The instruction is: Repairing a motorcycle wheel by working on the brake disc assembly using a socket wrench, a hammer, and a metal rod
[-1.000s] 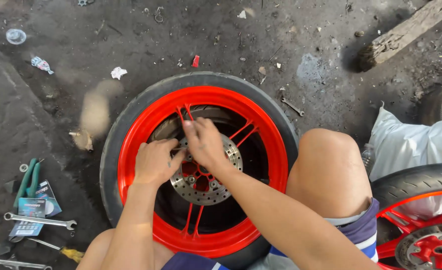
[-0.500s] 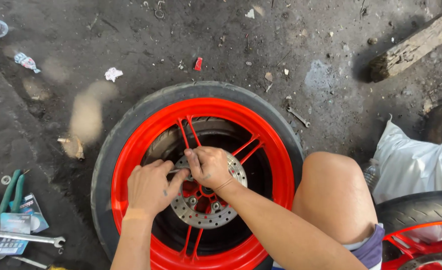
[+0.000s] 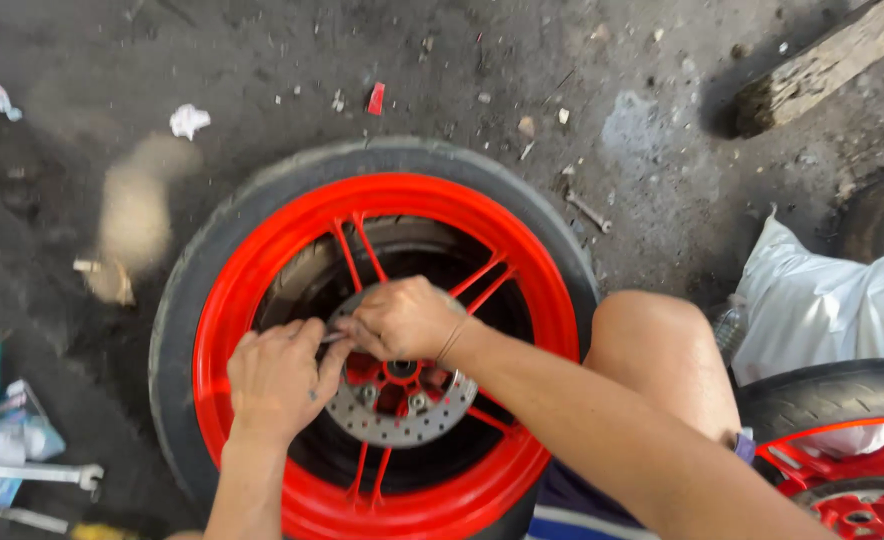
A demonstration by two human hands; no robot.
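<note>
Brake disc [image 3: 402, 405] sits bolted at the hub of the red wheel [image 3: 382, 350] lying flat on the ground, my left hand [image 3: 280, 378] and right hand [image 3: 402, 318] pinching closed together on a small metal part at its edge, presumably for control.

Bare forearms; thin band on right wrist [image 3: 451, 341]; blue-striped shorts [image 3: 572, 510].

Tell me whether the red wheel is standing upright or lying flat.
Lying flat. The red wheel rests on its side on the ground, brake disc facing up, with the left hand and right hand over its hub.
</note>
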